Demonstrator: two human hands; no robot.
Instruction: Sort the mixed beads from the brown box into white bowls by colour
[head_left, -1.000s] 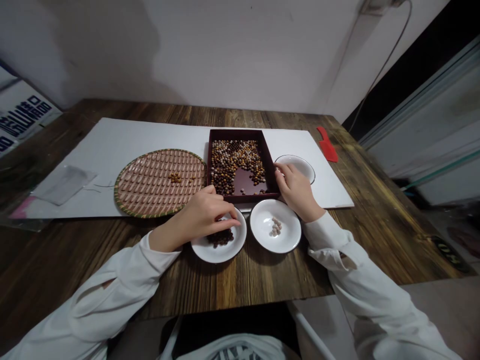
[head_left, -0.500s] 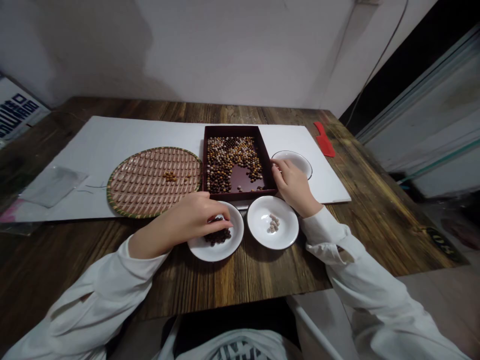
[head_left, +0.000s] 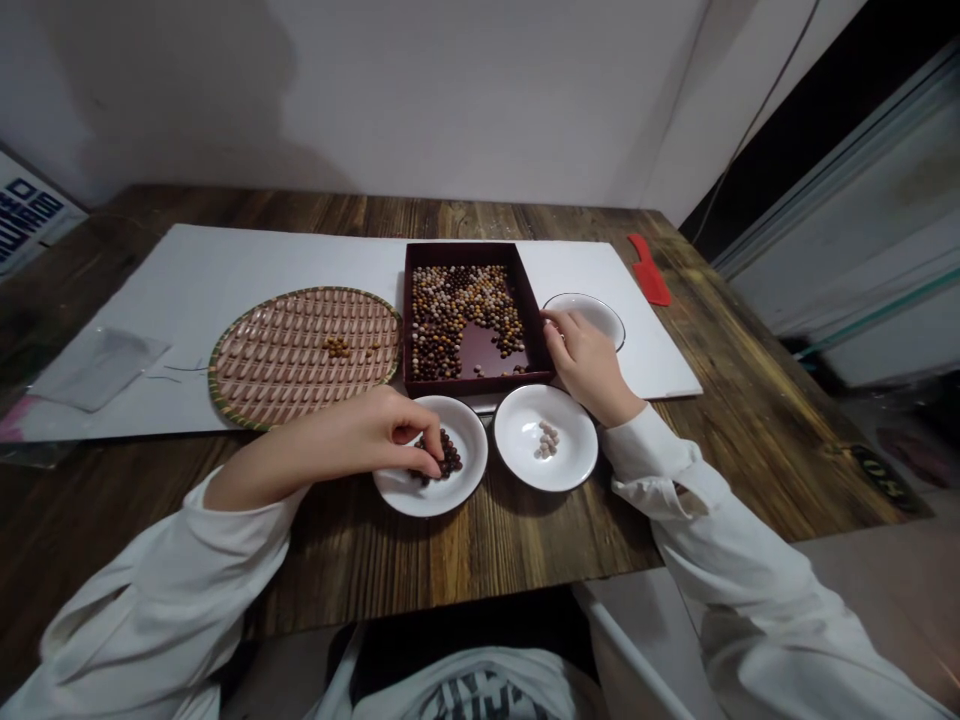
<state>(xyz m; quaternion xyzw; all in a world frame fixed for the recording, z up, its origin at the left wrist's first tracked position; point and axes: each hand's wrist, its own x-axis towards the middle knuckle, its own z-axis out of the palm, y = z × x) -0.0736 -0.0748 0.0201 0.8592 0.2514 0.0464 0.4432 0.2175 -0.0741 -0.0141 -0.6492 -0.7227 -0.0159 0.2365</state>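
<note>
My left hand (head_left: 390, 432) hovers over a white dish (head_left: 465, 470) holding dark brown beads (head_left: 447, 458), its fingertips pinched together right at the pile. My right hand (head_left: 583, 360) rests curled against the right wall of a dark red box (head_left: 409, 320) filled with mixed brown, tan and pale beads (head_left: 457, 305). A second white dish (head_left: 517, 445) in front of the box holds a few pale beads (head_left: 548, 438). A third white dish (head_left: 604, 315) lies behind my right hand. A round woven tray (head_left: 300, 350) to the left carries a few tan beads (head_left: 337, 347).
A white sheet (head_left: 225, 270) covers the back of the wooden table (head_left: 525, 540). A red plastic tool (head_left: 649, 270) lies at the far right. A clear plastic bag (head_left: 97, 362) lies at the left. The wall stands close behind the table.
My left hand has drawn back toward me over the dish of dark beads, with its fingers pinching down at the pile. My right hand has stayed at the box's right side.
</note>
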